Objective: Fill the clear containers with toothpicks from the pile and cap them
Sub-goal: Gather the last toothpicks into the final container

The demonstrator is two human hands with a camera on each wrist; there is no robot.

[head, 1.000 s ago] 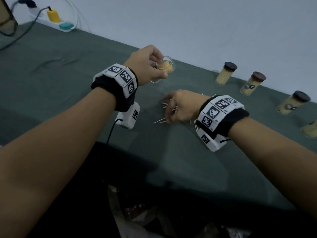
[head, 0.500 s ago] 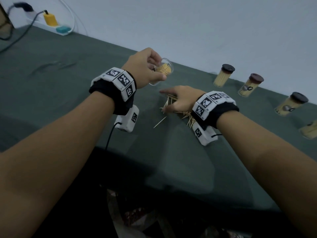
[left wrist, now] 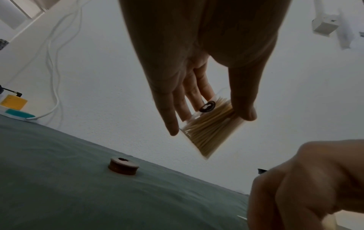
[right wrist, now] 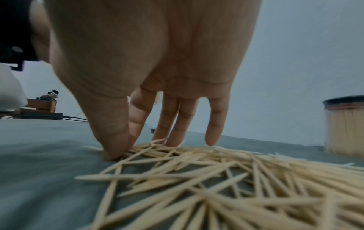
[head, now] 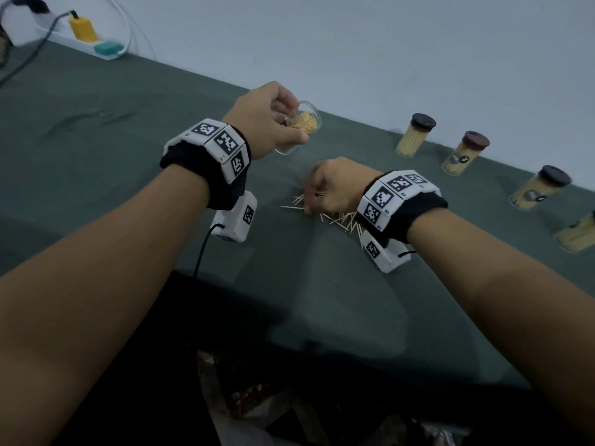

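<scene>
My left hand [head: 273, 120] holds a clear container [head: 304, 123] tilted above the green table, its open mouth turned toward me. It is nearly full of toothpicks. In the left wrist view the thumb and fingers grip the container [left wrist: 210, 130] by its sides. My right hand [head: 309, 206] is down on the toothpick pile [head: 341, 220] just below the container. In the right wrist view its thumb and index finger [right wrist: 122, 151] pinch a few toothpicks at the pile's [right wrist: 216, 179] left edge, and the other fingers touch the sticks. A loose brown cap [left wrist: 123, 166] lies on the cloth.
Several capped, filled containers [head: 415, 136] [head: 465, 154] [head: 539, 189] stand along the wall on the right; one [right wrist: 343, 129] is close beside the pile. A power strip [head: 80, 37] with cables lies at the far left. The table's front edge [head: 289, 349] runs below my forearms.
Half a second ago my right hand was raised a little toward the container with a finger stretched out; it has come back down onto the pile. The left hand keeps the container in the same place.
</scene>
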